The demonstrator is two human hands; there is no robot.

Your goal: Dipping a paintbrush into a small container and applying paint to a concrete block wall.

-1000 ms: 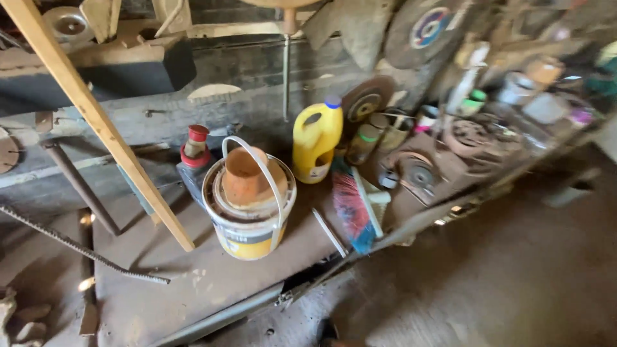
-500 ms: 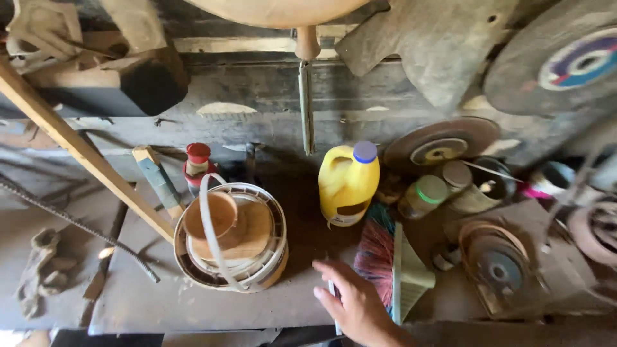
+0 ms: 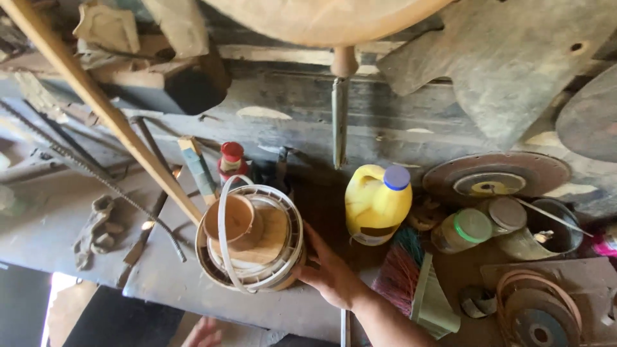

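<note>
Beside yellow jug [image 3: 376, 204], right hand [image 3: 333, 275] touching bucket [image 3: 254, 241].

The left hand [image 3: 204, 333] is mostly cut off by the bottom edge, only fingertips showing. The right hand [image 3: 331, 273] hides part of the bucket's [image 3: 250, 247] side. The grinding disc [image 3: 591, 119] at right runs off the frame

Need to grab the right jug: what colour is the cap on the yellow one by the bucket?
Blue cap on the yellow jug, clearest in the head view.
</note>
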